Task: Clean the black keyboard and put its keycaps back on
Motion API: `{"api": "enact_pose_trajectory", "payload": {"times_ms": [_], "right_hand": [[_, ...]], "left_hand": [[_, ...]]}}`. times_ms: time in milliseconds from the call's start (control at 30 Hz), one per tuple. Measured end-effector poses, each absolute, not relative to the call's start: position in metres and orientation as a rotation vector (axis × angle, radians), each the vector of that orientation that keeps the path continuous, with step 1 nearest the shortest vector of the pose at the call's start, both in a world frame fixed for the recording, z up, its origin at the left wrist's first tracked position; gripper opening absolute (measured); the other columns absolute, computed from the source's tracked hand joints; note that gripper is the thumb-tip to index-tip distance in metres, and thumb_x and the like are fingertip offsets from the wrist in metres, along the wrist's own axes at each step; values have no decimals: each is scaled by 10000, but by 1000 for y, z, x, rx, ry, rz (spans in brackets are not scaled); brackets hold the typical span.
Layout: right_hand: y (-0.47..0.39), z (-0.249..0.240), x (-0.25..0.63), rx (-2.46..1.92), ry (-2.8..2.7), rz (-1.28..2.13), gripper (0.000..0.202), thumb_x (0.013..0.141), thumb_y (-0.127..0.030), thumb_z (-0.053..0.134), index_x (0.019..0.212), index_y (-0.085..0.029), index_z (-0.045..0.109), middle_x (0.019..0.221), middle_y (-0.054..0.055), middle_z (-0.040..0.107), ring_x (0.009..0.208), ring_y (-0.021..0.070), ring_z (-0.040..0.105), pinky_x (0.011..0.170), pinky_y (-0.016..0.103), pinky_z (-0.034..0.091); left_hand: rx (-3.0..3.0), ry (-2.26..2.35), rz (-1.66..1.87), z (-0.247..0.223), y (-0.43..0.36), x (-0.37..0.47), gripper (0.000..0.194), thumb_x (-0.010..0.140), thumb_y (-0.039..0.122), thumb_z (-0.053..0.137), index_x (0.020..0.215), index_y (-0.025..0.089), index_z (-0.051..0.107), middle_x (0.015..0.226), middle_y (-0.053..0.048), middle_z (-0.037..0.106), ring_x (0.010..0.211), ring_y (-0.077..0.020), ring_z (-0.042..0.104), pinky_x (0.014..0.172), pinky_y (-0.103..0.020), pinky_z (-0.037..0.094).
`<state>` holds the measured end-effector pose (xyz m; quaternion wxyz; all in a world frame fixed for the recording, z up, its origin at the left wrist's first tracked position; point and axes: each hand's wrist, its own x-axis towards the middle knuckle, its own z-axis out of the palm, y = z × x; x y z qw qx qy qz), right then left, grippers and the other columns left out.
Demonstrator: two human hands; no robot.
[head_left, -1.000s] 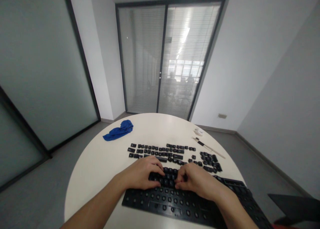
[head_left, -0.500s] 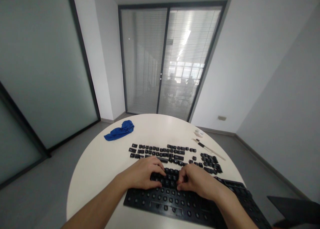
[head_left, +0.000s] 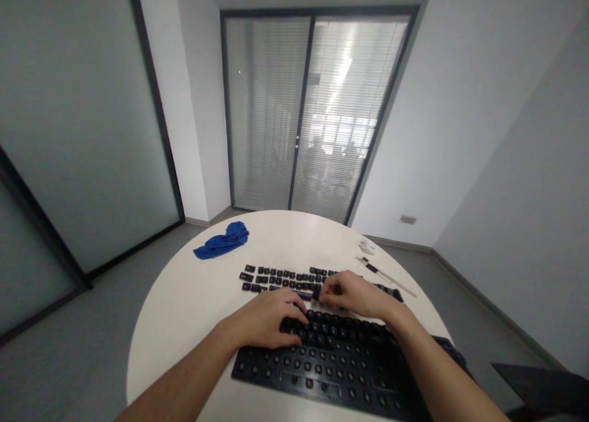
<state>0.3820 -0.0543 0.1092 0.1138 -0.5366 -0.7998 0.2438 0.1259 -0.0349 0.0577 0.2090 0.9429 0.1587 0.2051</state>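
Note:
A black keyboard (head_left: pixel 294 382) lies at the near side of the table. Dark keycaps sit on its far rows, while the nearer rows show bare key posts. My left hand (head_left: pixel 267 321) rests on its left part, thumb and fingers apart, with keys visible between them. Beyond the keyboard, loose black keycaps (head_left: pixel 280 281) are laid out in rows. My right hand (head_left: pixel 354 294) is over the right part of these rows, its fingers pinched at a dark keycap (head_left: pixel 316 294). The hand and forearm hide several loose keycaps and part of the keyboard.
The round white table (head_left: pixel 184 324) carries a crumpled blue cloth (head_left: pixel 223 241) at the far left. A thin brush-like stick (head_left: pixel 386 275) and a small white item (head_left: pixel 367 246) lie at the far right. A dark flat object (head_left: pixel 543 388) juts in at the lower right.
My right hand has moved from the keyboard's keys up and away to the loose keycaps. More of the keyboard's middle shows. My left hand stays on the keyboard.

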Motion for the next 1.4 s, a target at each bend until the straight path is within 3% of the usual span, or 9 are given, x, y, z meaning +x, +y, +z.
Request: {"api": "enact_pose_trajectory", "payload": {"times_ms": [100, 233, 333, 467, 767, 900, 1033, 1167, 1400], "right_hand": [[-26, 102, 383, -1687, -2263, 399, 263, 890, -336, 572, 957, -172, 767, 841, 53, 757, 720, 176, 643, 663, 268, 449], [5, 87, 379, -1739, -2243, 256, 276, 907, -292, 566, 1060, -160, 753, 1033, 103, 756, 935, 229, 650, 850, 317, 460], [17, 77, 375, -1754, -2266, 195, 265, 892, -258, 593, 1073, -154, 758, 1073, 110, 753, 1070, 262, 606, 946, 340, 427], [25, 70, 370, -1780, -2280, 152, 280, 887, -224, 591, 1099, -152, 760, 1076, 116, 757, 1127, 287, 572, 962, 354, 418], [28, 59, 370, -1781, -2233, 193, 228, 859, -202, 631, 1035, -186, 775, 1020, 90, 771, 1063, 288, 610, 907, 361, 445], [19, 68, 371, -1709, -2158, 243, 237, 880, -218, 610, 1067, -174, 749, 1065, 97, 754, 1002, 246, 648, 901, 337, 457], [-6, 85, 376, -1625, -2130, 374, 210, 887, -275, 603, 1000, -188, 756, 882, 58, 765, 760, 189, 669, 716, 279, 492], [-39, 95, 383, -1561, -2059, 581, 199, 854, -334, 637, 927, -193, 756, 734, 27, 724, 660, 175, 626, 601, 267, 449], [-87, 90, 387, -1503, -1886, 907, 241, 743, -282, 723, 956, -168, 715, 730, 17, 685, 684, 172, 622, 624, 268, 453]], "left_hand": [[2621, 434, 579, 58, -35, 126, 316, 758, 288, 797, 1065, 248, 738, 1151, -58, 685, 1067, -248, 614, 950, -394, 479], [2621, 432, 583, 60, -35, 127, 313, 758, 296, 802, 1059, 239, 739, 1151, -57, 685, 1074, -246, 608, 949, -386, 477], [2618, 431, 582, 61, -36, 127, 301, 759, 290, 800, 1050, 241, 743, 1140, -58, 689, 1065, -248, 614, 947, -391, 479], [2624, 431, 580, 60, -35, 126, 295, 770, 303, 793, 1053, 239, 740, 1138, -59, 690, 1063, -251, 613, 938, -392, 484], [2620, 427, 576, 59, -34, 126, 302, 764, 296, 796, 1052, 225, 741, 1135, -63, 692, 1060, -247, 613, 943, -387, 484], [2617, 424, 570, 58, -35, 127, 312, 764, 295, 800, 1060, 223, 739, 1138, -64, 691, 1055, -244, 618, 945, -385, 484], [2601, 437, 569, 58, -35, 127, 332, 745, 293, 823, 1062, 242, 739, 1145, -51, 690, 1068, -243, 616, 961, -385, 475], [2598, 469, 555, 60, -35, 127, 335, 734, 284, 834, 1052, 239, 741, 1136, -43, 691, 1063, -239, 616, 960, -383, 474], [2583, 463, 564, 60, -35, 129, 353, 723, 270, 837, 1061, 257, 736, 1124, -37, 692, 1048, -233, 620, 945, -387, 483]]}}
